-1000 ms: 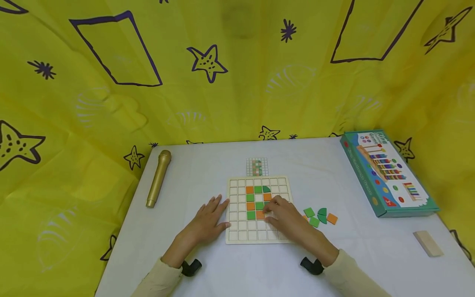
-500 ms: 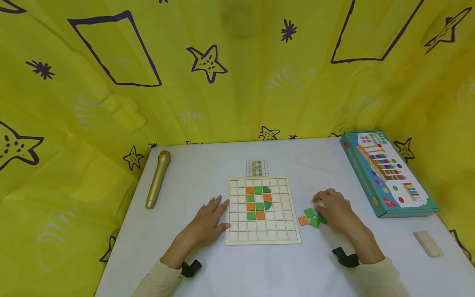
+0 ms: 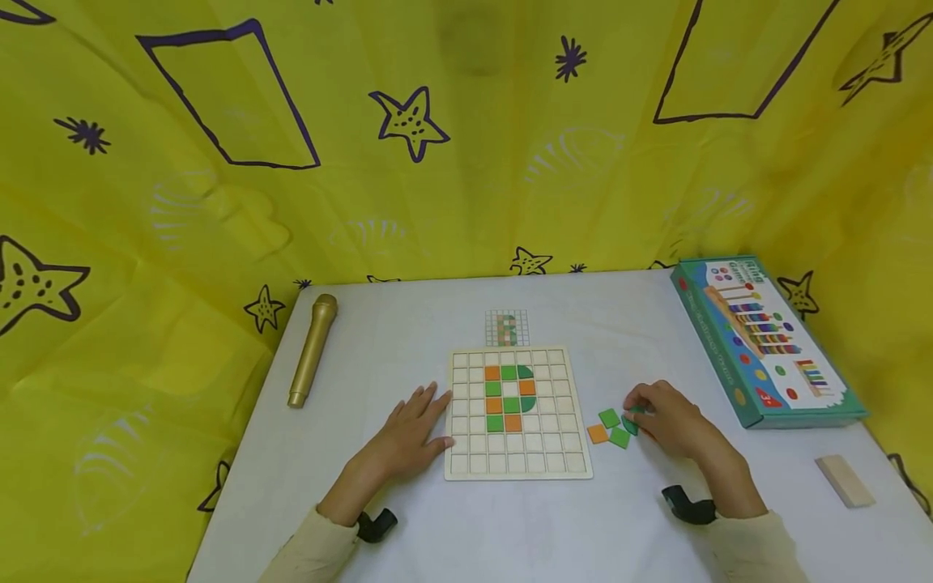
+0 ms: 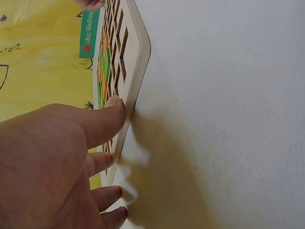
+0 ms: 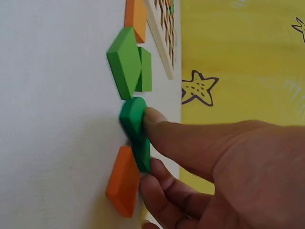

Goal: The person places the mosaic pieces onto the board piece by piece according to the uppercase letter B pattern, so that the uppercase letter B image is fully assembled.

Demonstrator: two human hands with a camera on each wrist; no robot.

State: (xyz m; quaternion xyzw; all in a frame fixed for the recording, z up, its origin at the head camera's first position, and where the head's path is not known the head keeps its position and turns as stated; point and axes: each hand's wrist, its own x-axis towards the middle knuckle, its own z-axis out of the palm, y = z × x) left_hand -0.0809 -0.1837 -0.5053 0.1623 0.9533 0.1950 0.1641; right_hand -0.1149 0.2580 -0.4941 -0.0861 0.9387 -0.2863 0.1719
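Observation:
My left hand [image 3: 408, 433] lies with fingers spread along the left edge of the wooden grid board [image 3: 466, 463], thumb and fingertips touching its rim. Orange and green square tiles and two dark green quarter-circle tiles fill some of the board's cells. Right of the board, my right hand [image 3: 670, 419] pinches a dark green quarter-circle tile [image 5: 133, 114] between thumb and fingers, low over the table. Another dark green piece [image 5: 142, 160] shows right behind it, partly hidden by the fingers. Close by lie an orange square tile [image 5: 123, 183] and light green square tiles [image 5: 125, 62].
A small printed pattern card [image 3: 519, 328] touches the board's far edge. A gold microphone [image 3: 313, 348] lies at the left. At the right are a green game box [image 3: 765, 340] and a small wooden block [image 3: 844, 480]. Another loose orange tile [image 3: 598, 435] lies beside the board.
My right hand has left the board and moved right to the loose tiles, where it now pinches a quarter-circle tile. A quarter-circle tile it was touching stays on the board. My left hand has stayed put.

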